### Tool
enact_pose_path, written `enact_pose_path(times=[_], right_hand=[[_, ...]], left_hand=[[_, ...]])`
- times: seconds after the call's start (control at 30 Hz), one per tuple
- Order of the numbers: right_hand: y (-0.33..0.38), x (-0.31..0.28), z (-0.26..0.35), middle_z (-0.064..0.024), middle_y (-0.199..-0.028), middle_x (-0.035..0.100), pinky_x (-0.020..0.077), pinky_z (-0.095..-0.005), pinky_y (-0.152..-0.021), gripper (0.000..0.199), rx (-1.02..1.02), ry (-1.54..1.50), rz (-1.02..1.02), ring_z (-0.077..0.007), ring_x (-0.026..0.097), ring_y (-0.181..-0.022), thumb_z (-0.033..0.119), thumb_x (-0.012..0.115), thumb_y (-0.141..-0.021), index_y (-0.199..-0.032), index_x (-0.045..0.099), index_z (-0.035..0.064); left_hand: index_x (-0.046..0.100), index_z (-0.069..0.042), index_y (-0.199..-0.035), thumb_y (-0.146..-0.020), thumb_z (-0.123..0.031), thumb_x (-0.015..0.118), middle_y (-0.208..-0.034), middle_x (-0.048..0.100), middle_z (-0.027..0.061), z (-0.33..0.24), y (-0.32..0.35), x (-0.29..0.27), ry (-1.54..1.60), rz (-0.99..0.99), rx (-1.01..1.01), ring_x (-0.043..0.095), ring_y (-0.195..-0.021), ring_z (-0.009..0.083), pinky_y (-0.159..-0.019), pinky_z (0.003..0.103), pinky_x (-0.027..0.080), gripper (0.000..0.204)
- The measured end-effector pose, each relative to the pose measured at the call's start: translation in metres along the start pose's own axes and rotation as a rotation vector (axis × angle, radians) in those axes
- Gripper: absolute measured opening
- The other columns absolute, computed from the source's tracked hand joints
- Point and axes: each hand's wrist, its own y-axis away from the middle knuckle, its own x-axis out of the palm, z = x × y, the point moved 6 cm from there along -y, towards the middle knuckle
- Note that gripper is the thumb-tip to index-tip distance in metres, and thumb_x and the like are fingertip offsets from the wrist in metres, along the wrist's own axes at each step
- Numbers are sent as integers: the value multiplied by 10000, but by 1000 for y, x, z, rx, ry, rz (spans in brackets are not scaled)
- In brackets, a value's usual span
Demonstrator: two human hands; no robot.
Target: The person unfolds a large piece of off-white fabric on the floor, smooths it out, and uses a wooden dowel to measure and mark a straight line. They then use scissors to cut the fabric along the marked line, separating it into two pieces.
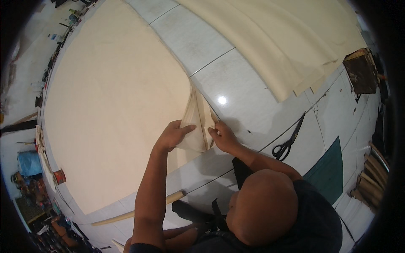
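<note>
A large beige sheet (114, 92), like leather or heavy cloth, lies spread over the tiled floor. Its near right corner is lifted and folded, showing several layers (196, 114). My left hand (172, 135) grips the folded part from the left, thumb on top and fingers beneath, out of sight. On the other side of the fold, my right hand (223, 137) pinches the sheet's outer edge between thumb and fingers. Black-handled scissors (291, 139) rest on the tiles to the right of my right forearm, apart from both hands.
More cream sheets (287, 38) lie layered at the far right, beside a dark worn block (360, 71). A green mat (331, 173) and brown rolls (373, 173) are at the right. A tan rod (139, 209) lies near the sheet's front edge. An orange tin (59, 176) stands left.
</note>
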Motion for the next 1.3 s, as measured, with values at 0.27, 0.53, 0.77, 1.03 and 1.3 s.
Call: enact_pose_path(times=[0.27, 0.53, 0.77, 1.03, 1.3], right_hand=[[5, 6, 48, -194, -1089, 529, 479, -446, -785, 486, -4, 404, 182, -353, 588, -907, 485, 730, -782, -964, 566, 65], [1, 7, 21, -195, -1022, 567, 467, -405, -818, 382, 5, 333, 123, -330, 577, -962, 384, 654, -888, -875, 618, 4], [-3, -7, -1, -196, -1135, 557, 464, -394, -850, 349, 38, -102, 20, -301, 575, -1006, 359, 588, -945, -997, 594, 13], [8, 8, 56, -219, -1014, 533, 468, -439, -829, 544, -30, 453, 175, -362, 575, -963, 519, 748, -750, -953, 579, 44], [8, 6, 17, -222, -1054, 541, 447, -473, -851, 372, -99, 301, 104, -389, 567, -973, 371, 583, -916, -946, 672, 12]], left_hand=[[626, 62, -1106, -871, -236, 694, -937, 686, 121, -1, 1, 1, -18, 1, -45, 662, -747, 183, -680, 311, 537, 386], [647, 67, -1089, -880, -195, 674, -925, 695, 134, -4, 2, 2, -42, -40, -43, 663, -764, 182, -695, 321, 533, 337], [641, 74, -1099, -878, -189, 672, -954, 691, 150, 0, 0, 3, -10, -39, -2, 667, -794, 197, -724, 323, 534, 345], [627, 78, -1093, -873, -206, 689, -939, 691, 132, 3, 1, 3, -4, -27, -34, 665, -753, 188, -687, 320, 538, 365], [649, 79, -1076, -873, -178, 677, -926, 694, 145, -3, 1, 5, -43, -63, -23, 668, -769, 196, -697, 326, 538, 329]])
